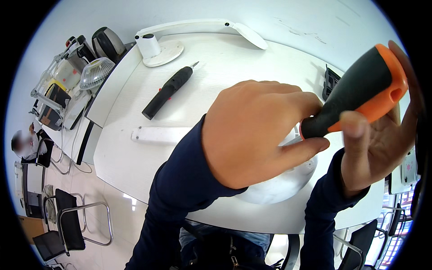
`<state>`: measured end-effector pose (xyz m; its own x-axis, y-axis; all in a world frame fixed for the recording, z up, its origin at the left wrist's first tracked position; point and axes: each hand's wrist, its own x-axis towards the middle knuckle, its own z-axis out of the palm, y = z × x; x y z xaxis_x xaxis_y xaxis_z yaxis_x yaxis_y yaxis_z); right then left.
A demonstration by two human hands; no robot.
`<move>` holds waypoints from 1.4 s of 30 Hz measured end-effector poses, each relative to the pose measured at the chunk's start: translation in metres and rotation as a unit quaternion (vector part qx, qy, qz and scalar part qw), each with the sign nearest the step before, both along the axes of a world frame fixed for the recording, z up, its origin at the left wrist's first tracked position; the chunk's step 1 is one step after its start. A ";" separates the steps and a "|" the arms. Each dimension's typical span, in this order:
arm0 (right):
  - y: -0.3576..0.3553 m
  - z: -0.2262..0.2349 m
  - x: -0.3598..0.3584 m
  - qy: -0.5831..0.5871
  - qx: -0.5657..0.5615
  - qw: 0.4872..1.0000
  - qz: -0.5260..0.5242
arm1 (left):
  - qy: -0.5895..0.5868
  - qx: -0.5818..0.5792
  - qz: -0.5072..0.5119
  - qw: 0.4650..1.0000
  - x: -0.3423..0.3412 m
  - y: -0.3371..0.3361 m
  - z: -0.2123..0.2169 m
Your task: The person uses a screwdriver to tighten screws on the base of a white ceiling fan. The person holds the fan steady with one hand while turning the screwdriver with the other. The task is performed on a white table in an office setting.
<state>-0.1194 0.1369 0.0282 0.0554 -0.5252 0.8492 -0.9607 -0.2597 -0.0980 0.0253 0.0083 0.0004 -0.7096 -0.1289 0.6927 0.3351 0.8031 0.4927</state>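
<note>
A screwdriver [360, 85] with a thick black and orange handle tilts up to the right in front of me. My right hand [375, 146] holds its handle, thumb against the near side and fingers behind it. Near the handle's lower end, my left hand [256, 130] pinches at the shaft between thumb and fingers. Below my hands lies a white rounded object [281, 186], largely covered by my left hand. The screwdriver's tip is hidden. A white bar [157, 135] sticks out to the left from behind my left sleeve.
A black pen-shaped electric screwdriver [168, 92] lies on the white table [121, 166]. At the back stands a white desk lamp [153, 47] with a long arm. A black case [330, 81] sits back right. Kettle [108, 42], chairs [69, 220] and a seated person [31, 144] are left.
</note>
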 end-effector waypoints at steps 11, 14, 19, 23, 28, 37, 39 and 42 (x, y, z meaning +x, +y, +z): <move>-0.001 -0.003 0.001 0.000 0.000 1.000 -0.003 | -0.005 -0.004 0.001 1.000 0.002 -0.001 0.001; 0.000 -0.003 0.000 0.004 -0.006 1.000 -0.011 | 0.002 -0.006 0.006 1.000 0.001 0.000 0.000; 0.001 -0.003 0.001 0.003 -0.001 1.000 -0.010 | 0.000 0.000 0.006 1.000 0.000 0.000 0.000; 0.001 -0.002 0.002 0.003 0.009 1.000 -0.011 | 0.009 0.001 -0.001 1.000 -0.002 -0.003 -0.003; 0.007 -0.001 0.001 0.005 0.012 1.000 -0.027 | -0.015 0.003 -0.012 1.000 0.002 -0.003 0.000; 0.001 -0.003 0.005 0.040 -0.054 0.996 -0.055 | 0.024 0.010 -0.007 1.000 -0.001 -0.002 0.000; -0.002 0.000 0.007 0.021 -0.032 0.999 -0.025 | 0.045 0.018 -0.005 0.999 -0.002 -0.001 0.000; -0.008 0.004 0.009 -0.012 0.012 1.000 0.027 | 0.070 0.017 0.003 0.997 -0.002 -0.001 0.000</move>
<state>-0.1104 0.1285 0.0317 0.0646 -0.5415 0.8382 -0.9428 -0.3083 -0.1265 0.0234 0.0071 0.0004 -0.6048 -0.1579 0.7806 0.3972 0.7897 0.4675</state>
